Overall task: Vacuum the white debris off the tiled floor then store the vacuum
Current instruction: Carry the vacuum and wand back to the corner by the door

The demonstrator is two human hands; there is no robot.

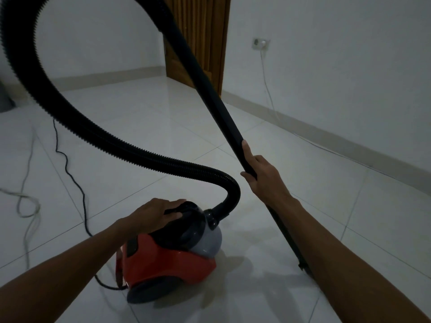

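Note:
A red, grey and black canister vacuum (168, 259) stands on the white tiled floor (140, 117) in front of me. My left hand (155, 212) lies over the black handle on its top, fingers curled around it. My right hand (261, 176) grips the rigid black wand (219, 106), which slants from upper left down past my right forearm to the lower right. A ribbed black hose (77, 127) loops from the vacuum's front up and over the top of the view to the wand. No white debris shows on the tiles in view.
The vacuum's black power cord (70, 169) snakes across the floor at left, beside a pale cable (28, 206). A wall socket (261, 44) with a white cable plugged in sits on the right wall. A wooden door (198, 43) stands at the back. A dark object (5, 99) sits at far left.

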